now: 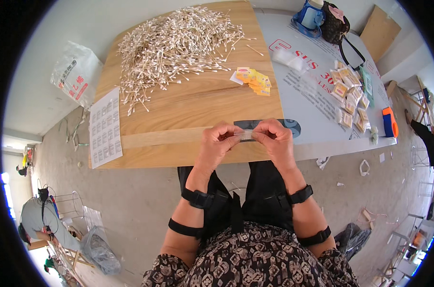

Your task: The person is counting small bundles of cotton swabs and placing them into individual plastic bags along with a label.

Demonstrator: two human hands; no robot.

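Near the table's front edge, my left hand [218,143] and my right hand [277,142] pinch a small clear plastic bag [246,136] between thumbs and fingers. It is stretched flat between them, and whether anything is inside is too small to tell. Behind the fingers lies a dark rounded strip [292,125], partly hidden by my right hand. Several yellow cards [255,81] lie overlapping beyond my hands. A large heap of cotton swabs [179,43] covers the far left of the wooden tabletop [188,103].
A printed sheet [106,128] hangs slightly over the left edge, below a white plastic bag [77,74]. On the grey surface to the right are small filled packets [352,93], an orange-and-blue tape dispenser [389,122] and bags [334,24] at the back.
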